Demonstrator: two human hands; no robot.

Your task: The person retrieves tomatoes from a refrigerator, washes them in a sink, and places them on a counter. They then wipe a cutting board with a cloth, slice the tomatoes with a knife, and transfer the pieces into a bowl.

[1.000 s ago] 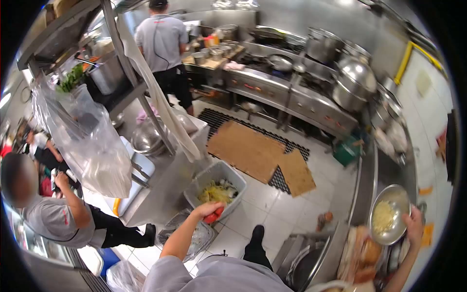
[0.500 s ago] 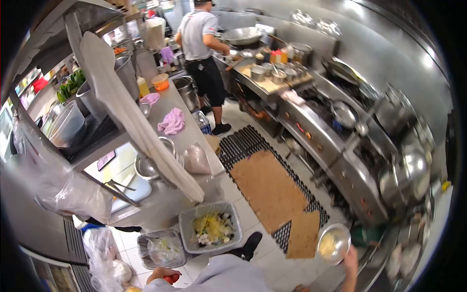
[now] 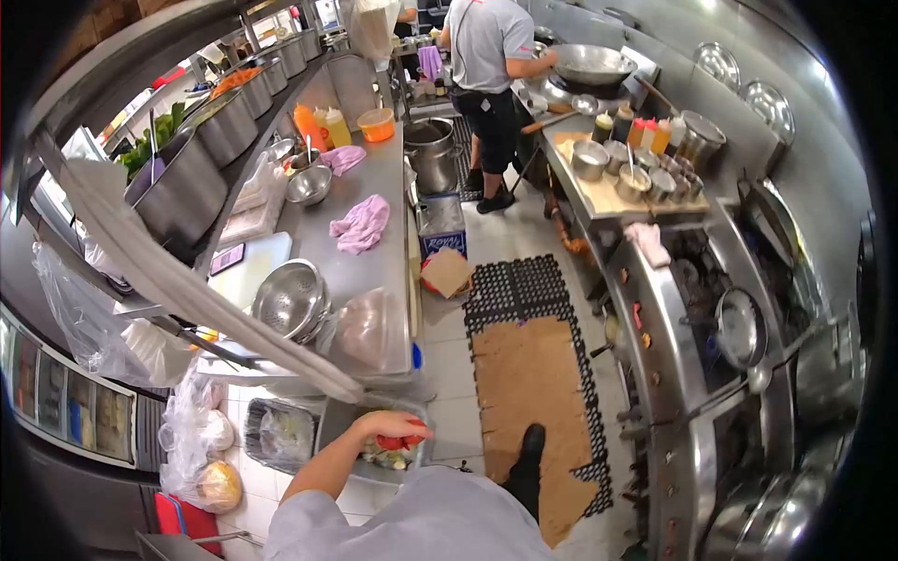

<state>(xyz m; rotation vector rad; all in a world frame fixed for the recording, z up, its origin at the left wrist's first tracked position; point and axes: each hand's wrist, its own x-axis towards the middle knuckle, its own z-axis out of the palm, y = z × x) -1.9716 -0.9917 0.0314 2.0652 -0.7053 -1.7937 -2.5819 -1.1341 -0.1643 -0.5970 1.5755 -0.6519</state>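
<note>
My left hand (image 3: 379, 426) is closed around something red (image 3: 389, 441), round and smooth like a tomato, though the fingers hide most of it. Below the hand sits a grey plastic bin (image 3: 331, 443) on the floor, holding mixed food scraps that are partly covered by my hand and forearm. Beside it on the left is a smaller dark tray (image 3: 253, 436) with a clear plastic bag in it. My right hand is out of the picture, and so is the metal bowl of yellowish food.
Left stands a steel counter (image 3: 309, 229) with a colander (image 3: 290, 297) and a pink cloth (image 3: 361, 224). Stoves (image 3: 675, 374) line the right. A co-worker (image 3: 486, 89) is at the wok (image 3: 589, 65). Cardboard (image 3: 524, 393) covers the floor mat.
My left hand has moved forward over the grey bin with the red thing in it. My right hand and its bowl have left the view. A foot now stands on the cardboard.
</note>
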